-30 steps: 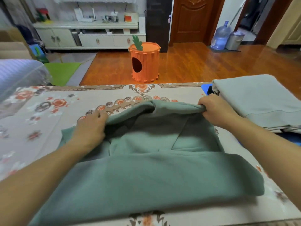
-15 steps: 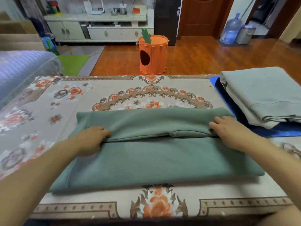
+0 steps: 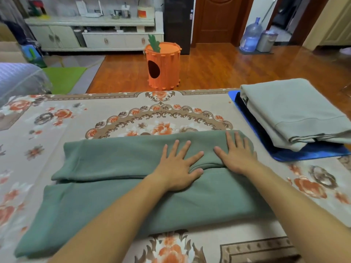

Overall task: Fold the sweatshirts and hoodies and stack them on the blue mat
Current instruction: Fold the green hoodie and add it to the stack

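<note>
Now left hand [image 3: 177, 168] and right hand [image 3: 237, 154] press flat, fingers released, on green sweatshirt [image 3: 114, 186]

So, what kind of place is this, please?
Most likely a living room in a home. A low white cabinet stands on the far wall, a wooden door leads out, and a water jug sits on the wood floor. Both hands press a green sweatshirt flat.

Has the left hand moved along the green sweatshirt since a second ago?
Yes. The left hand has gone from the left end of the green sweatshirt rightward, toward the blue mat, and lies flat beside the right hand.
</note>
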